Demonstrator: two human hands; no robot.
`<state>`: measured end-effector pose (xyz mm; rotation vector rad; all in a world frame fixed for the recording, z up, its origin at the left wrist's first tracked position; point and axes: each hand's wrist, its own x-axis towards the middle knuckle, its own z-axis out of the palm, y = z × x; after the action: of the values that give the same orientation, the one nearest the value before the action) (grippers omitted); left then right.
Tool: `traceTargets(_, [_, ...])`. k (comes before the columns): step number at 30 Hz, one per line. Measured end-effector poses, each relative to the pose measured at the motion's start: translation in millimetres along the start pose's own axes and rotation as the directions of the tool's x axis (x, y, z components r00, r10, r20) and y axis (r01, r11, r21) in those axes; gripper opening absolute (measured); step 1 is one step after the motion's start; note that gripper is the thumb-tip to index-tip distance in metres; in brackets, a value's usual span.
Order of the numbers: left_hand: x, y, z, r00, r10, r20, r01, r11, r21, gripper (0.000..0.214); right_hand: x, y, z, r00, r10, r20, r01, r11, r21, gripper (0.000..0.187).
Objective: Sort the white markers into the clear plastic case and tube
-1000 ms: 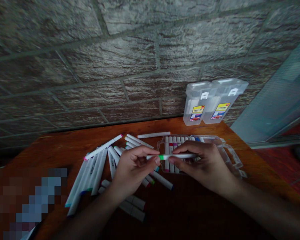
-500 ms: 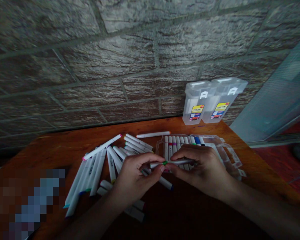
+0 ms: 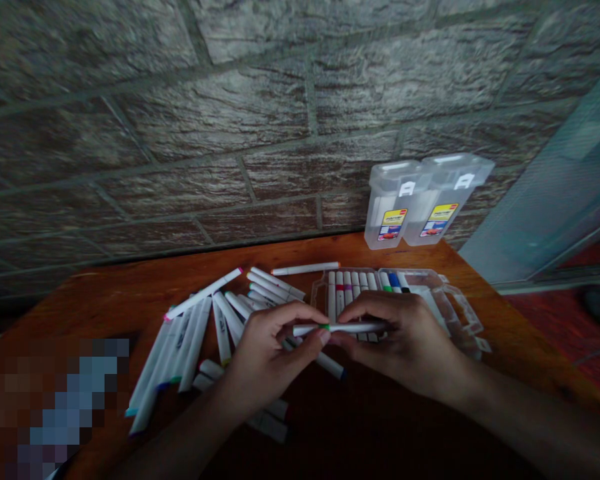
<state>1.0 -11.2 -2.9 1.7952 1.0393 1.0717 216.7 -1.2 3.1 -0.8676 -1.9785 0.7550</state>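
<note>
Over the table (image 3: pixel 125 287), left hand (image 3: pixel 267 353), right hand (image 3: pixel 413 340), pinched marker (image 3: pixel 359 327) (green-banded)

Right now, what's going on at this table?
A person's left hand and right hand hold a white marker with a green band crosswise between them. Just beyond, an open clear case holds a row of markers. Loose markers lie scattered, mostly leftward, on the wooden table. Two clear containers stand near the wall.
</note>
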Motion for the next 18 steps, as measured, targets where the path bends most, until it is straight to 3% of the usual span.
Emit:
traceTargets(14, [-1.4, -8.3, -4.0, 0.992, -0.106, -0.065, 0.105, 0.994, -0.020, 0.011, 1.6, 7.5, 0.2, 0.985, 0.172, -0.020, -0.159, 0.945, 0.286, 0.005])
traceTargets(18, [-1.1, -6.4, -2.9, 0.995, -0.078, -0.054, 0.077, 0.997, -0.024, 0.010, 2.8, 5.9, 1.7, 0.978, 0.207, -0.030, -0.184, 0.921, 0.345, 0.006])
